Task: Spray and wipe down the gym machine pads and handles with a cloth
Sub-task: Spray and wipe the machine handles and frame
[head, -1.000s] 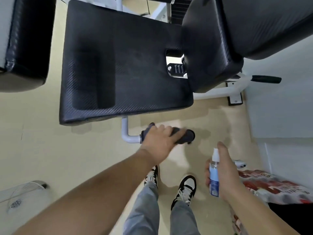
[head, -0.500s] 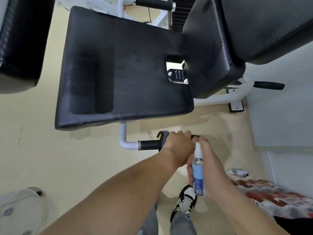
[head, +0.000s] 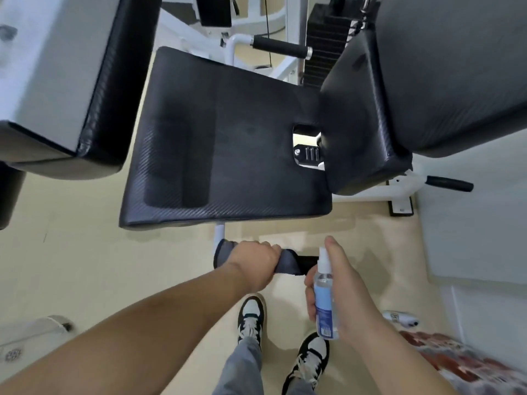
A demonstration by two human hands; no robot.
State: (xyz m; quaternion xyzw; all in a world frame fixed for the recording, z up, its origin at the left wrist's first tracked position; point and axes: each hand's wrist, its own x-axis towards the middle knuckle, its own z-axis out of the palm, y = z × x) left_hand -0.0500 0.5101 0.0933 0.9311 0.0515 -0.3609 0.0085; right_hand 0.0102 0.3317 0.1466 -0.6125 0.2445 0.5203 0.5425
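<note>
Presently: left hand (head: 252, 265) clenches grey cloth (head: 288, 266) around black handle (head: 309, 262) beneath seat pad (head: 228, 155); right hand (head: 349, 283) grips spray bottle (head: 325, 303), forefinger atop nozzle. Advised: rotate cloth along full grip, including bare end.

B/w sneakers (head: 251, 315), maybe fan (head: 31, 334), red-patterned fabric (head: 447, 363)

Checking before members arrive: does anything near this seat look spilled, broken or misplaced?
No spill or damage shows. Only a small white object lies on the floor right of the spray bottle; too blurred to identify.
</note>
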